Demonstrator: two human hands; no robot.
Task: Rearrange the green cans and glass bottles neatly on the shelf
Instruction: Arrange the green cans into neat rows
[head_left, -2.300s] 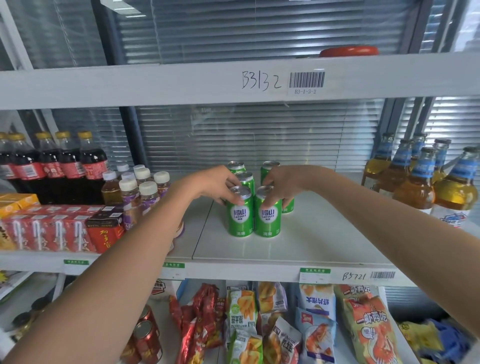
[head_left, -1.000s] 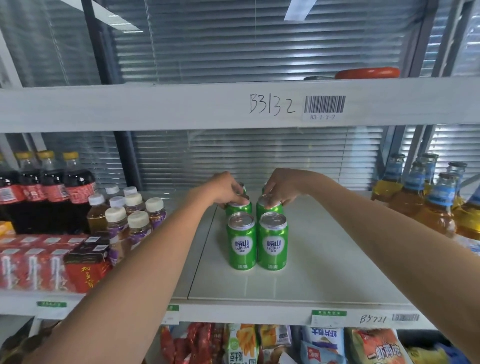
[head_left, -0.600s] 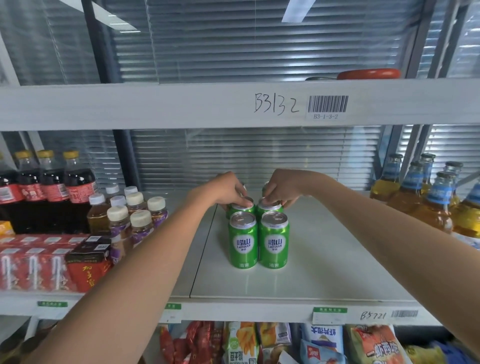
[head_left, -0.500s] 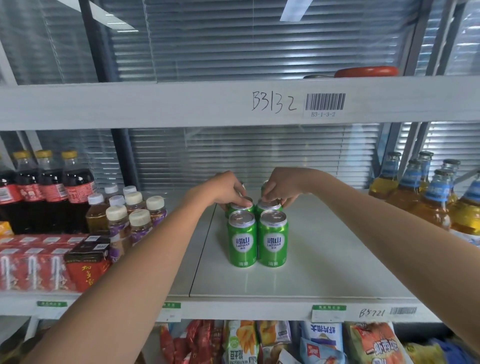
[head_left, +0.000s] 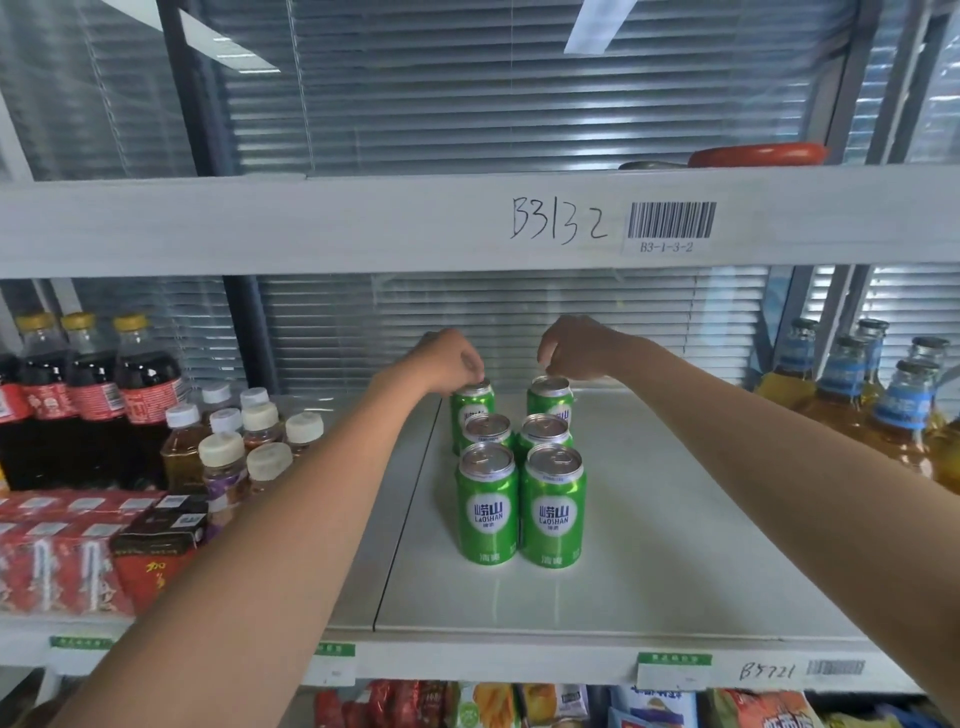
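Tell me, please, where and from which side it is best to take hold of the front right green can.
Grip the front right green can around its round side wall, coming from the front and right, where the shelf is bare. Another can stands close on its left and one directly behind. It stands upright.

Lots of other stock around the handwritten "B3132" label on the upper shelf edge. A barcode sticker sits just right of it, and a red lid-like thing pokes up above that. Below-left of the label: dark soda bottles with yellow caps, small white-capped bottles, then red drink cartons. Far below it, snack bags.
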